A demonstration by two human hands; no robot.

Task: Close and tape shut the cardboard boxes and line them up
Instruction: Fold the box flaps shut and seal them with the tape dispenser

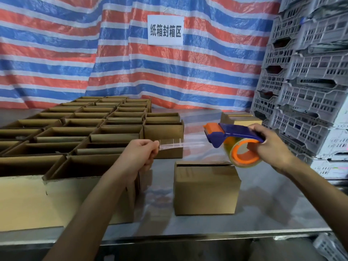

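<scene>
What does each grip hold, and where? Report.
Left grip pinches the free end of the tape; right grip holds the tape dispenser around its roll.

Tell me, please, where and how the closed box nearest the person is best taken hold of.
Probably by its left and right walls, one hand from each side. The closed box stands upright, apart from the open boxes, so both walls are free; its top flaps look untaped and could lift. The left hand and right hand are busy with tape and dispenser.
</scene>
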